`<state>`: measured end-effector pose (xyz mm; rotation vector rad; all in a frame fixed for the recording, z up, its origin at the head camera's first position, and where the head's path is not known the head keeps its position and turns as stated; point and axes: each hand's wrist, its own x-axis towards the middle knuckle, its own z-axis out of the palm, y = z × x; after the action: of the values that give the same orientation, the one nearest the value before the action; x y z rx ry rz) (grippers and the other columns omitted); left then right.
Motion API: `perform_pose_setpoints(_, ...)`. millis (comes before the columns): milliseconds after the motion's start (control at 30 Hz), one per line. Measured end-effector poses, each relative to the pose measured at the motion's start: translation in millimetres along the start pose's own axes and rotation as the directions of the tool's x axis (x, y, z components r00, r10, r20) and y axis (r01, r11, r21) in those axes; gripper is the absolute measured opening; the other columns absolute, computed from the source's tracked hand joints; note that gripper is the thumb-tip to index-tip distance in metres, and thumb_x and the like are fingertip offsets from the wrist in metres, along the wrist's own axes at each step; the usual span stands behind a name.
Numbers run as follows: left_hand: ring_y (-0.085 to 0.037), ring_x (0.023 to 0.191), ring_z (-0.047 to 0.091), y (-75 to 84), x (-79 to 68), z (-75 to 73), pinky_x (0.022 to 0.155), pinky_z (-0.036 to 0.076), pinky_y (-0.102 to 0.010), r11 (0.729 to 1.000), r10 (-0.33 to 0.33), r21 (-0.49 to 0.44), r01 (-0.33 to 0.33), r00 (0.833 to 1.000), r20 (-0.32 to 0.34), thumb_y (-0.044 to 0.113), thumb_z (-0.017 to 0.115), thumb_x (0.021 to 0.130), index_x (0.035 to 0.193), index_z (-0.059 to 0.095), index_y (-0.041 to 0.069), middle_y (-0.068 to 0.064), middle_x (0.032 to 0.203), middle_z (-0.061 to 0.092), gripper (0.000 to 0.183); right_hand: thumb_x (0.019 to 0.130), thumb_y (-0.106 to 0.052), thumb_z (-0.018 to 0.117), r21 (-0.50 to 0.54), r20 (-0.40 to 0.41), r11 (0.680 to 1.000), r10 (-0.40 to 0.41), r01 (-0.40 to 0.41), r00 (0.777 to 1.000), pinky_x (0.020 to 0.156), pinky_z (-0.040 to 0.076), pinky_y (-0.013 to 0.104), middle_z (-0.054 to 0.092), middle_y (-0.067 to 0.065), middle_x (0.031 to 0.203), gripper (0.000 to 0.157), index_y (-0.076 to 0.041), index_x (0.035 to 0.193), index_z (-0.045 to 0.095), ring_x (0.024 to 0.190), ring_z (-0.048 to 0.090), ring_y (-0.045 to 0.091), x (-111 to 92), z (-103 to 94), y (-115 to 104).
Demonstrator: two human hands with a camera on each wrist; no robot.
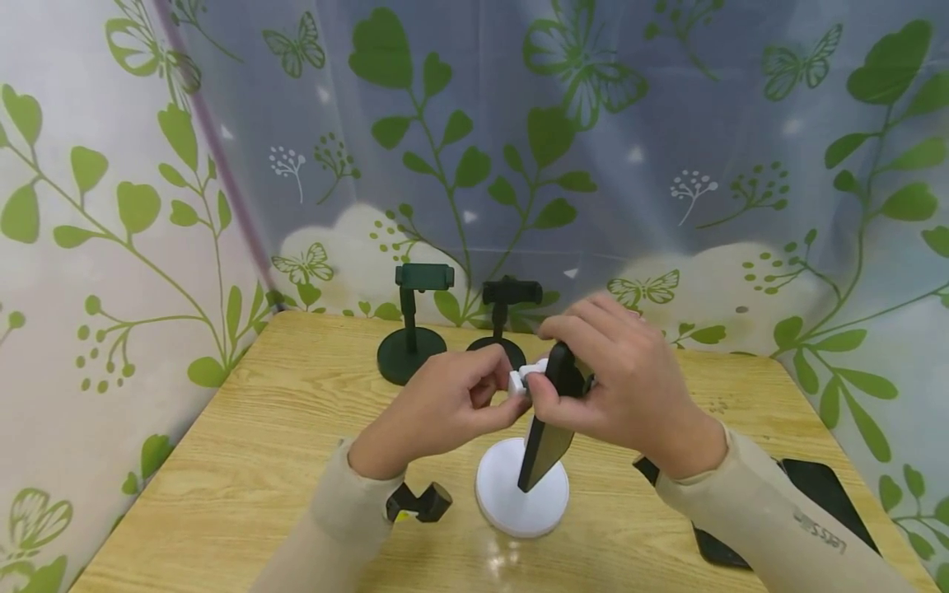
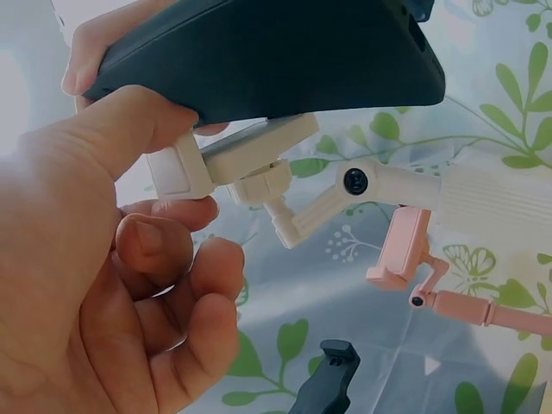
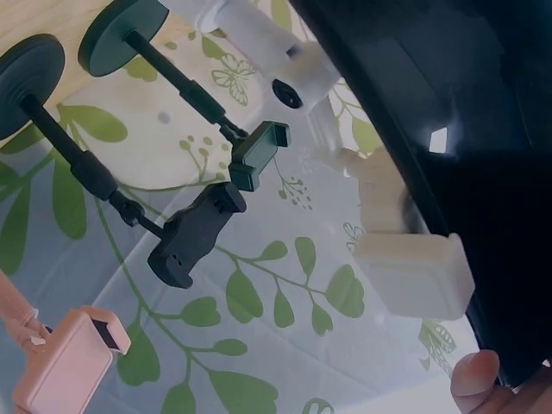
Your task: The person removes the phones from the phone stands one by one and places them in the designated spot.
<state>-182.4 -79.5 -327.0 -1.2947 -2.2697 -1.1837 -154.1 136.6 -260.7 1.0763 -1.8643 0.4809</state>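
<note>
A white phone stand has its round base [image 1: 489, 502] on the table and its clamp [image 2: 181, 168] raised between the hands. My left hand [image 1: 452, 403] pinches the end of that clamp with thumb and forefinger, the other fingers curled below. With my right hand [image 1: 630, 379] I grip a black smartphone [image 1: 549, 453] by its upper part, thumb on one side and fingers over the other. The phone [image 2: 276, 69] is tilted and lies close against the clamp in the left wrist view. Its dark screen [image 3: 466, 172] fills the right side of the right wrist view.
Behind the hands stand a dark green phone stand [image 1: 409, 329] and a black phone stand [image 1: 501, 313]. A pink phone stand [image 3: 73, 362] shows in both wrist views. Under the right forearm lies a flat black device [image 1: 823, 494]. A leaf-patterned cloth [image 1: 474, 165] hangs behind the table.
</note>
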Motion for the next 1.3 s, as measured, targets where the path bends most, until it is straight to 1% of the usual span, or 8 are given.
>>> perform_pose_setpoints(133, -0.002, 0.053, 0.037, 1.1, 0.8, 1.6, 0.054, 0.035, -0.022, 1.0, -0.021, 0.002, 0.021, 1.0, -0.001, 0.023, 0.071, 0.097, 0.09, 0.059, 0.021, 0.012, 0.063, 0.041, 0.014, 0.097, -0.034, 0.052, -0.012, -0.023, 0.999, -0.038, 0.037, 0.999, 0.056, 0.047, 0.034, 0.067, 0.005, 0.081, 0.037, -0.003, 0.093, 0.071, 0.072, 0.058, 0.021, 3, -3.8, 0)
perform_pose_setpoints(300, -0.003, 0.053, 0.038, 3.5, 1.1, 1.8, 0.054, 0.037, -0.023, 0.999, -0.042, 0.024, 0.042, 0.999, -0.009, 0.026, 0.073, 0.097, 0.091, 0.061, 0.021, 0.012, 0.063, 0.042, 0.014, 0.097, -0.033, 0.053, -0.037, -0.096, 0.995, -0.093, 0.09, 0.991, 0.056, 0.05, 0.04, 0.068, 0.009, 0.08, 0.037, -0.001, 0.092, 0.071, 0.07, 0.06, 0.026, 7, -11.1, -1)
perform_pose_setpoints(533, -0.003, 0.055, 0.04, 5.5, 1.1, 1.5, 0.054, 0.037, -0.023, 0.995, -0.098, 0.029, 0.098, 0.995, -0.013, 0.03, 0.076, 0.095, 0.095, 0.065, 0.018, 0.011, 0.064, 0.044, 0.016, 0.099, -0.036, 0.053, -0.036, -0.242, 0.992, -0.129, 0.124, 0.962, 0.057, 0.052, 0.046, 0.071, 0.012, 0.079, 0.043, 0.002, 0.091, 0.072, 0.065, 0.062, 0.033, 2, -17.5, 0)
perform_pose_setpoints(633, -0.004, 0.056, 0.04, 5.1, 1.0, 1.6, 0.055, 0.037, -0.023, 0.994, -0.111, 0.023, 0.111, 0.994, -0.003, 0.03, 0.075, 0.095, 0.096, 0.066, 0.018, 0.011, 0.065, 0.044, 0.016, 0.1, -0.04, 0.054, -0.059, -0.28, 0.989, -0.146, 0.135, 0.949, 0.055, 0.05, 0.048, 0.073, 0.016, 0.079, 0.048, 0.003, 0.088, 0.072, 0.062, 0.061, 0.034, -5, -19.3, 3)
perform_pose_setpoints(767, -0.004, 0.056, 0.039, 4.0, 0.8, 2.0, 0.056, 0.036, -0.023, 0.992, -0.127, 0.005, 0.127, 0.992, 0.01, 0.03, 0.075, 0.095, 0.096, 0.065, 0.019, 0.01, 0.066, 0.044, 0.015, 0.099, -0.041, 0.054, -0.119, -0.248, 0.986, -0.148, 0.121, 0.958, 0.049, 0.047, 0.048, 0.07, 0.016, 0.074, 0.049, 0.003, 0.084, 0.071, 0.057, 0.057, 0.034, -21, -23.3, 8)
perform_pose_setpoints(933, -0.005, 0.057, 0.039, 3.4, 0.9, 2.2, 0.056, 0.036, -0.024, 0.991, -0.132, -0.005, 0.132, 0.991, 0.02, 0.031, 0.075, 0.096, 0.097, 0.065, 0.019, 0.01, 0.066, 0.044, 0.015, 0.097, -0.038, 0.053, -0.188, -0.137, 0.977, -0.125, 0.098, 0.983, 0.047, 0.048, 0.046, 0.066, 0.013, 0.071, 0.047, 0.002, 0.081, 0.071, 0.057, 0.057, 0.03, -47, -27.2, 13)
perform_pose_setpoints(1133, -0.005, 0.057, 0.038, 3.2, 1.4, 2.3, 0.056, 0.035, -0.023, 0.992, -0.125, -0.008, 0.125, 0.992, 0.02, 0.031, 0.075, 0.096, 0.097, 0.064, 0.019, 0.01, 0.066, 0.043, 0.015, 0.096, -0.036, 0.051, -0.246, -0.007, 0.968, -0.051, 0.047, 0.999, 0.048, 0.051, 0.043, 0.065, 0.009, 0.071, 0.043, -0.001, 0.083, 0.072, 0.059, 0.059, 0.026, -84, -25.0, 19)
perform_pose_setpoints(1300, -0.005, 0.057, 0.038, 3.5, 1.5, 2.4, 0.057, 0.035, -0.023, 0.992, -0.126, -0.006, 0.126, 0.992, 0.026, 0.03, 0.074, 0.096, 0.097, 0.064, 0.019, 0.01, 0.066, 0.043, 0.016, 0.096, -0.037, 0.049, -0.272, 0.044, 0.962, 0.022, -0.009, 0.999, 0.047, 0.05, 0.041, 0.063, 0.007, 0.07, 0.042, -0.004, 0.081, 0.07, 0.059, 0.057, 0.024, -117, -16.3, 25)
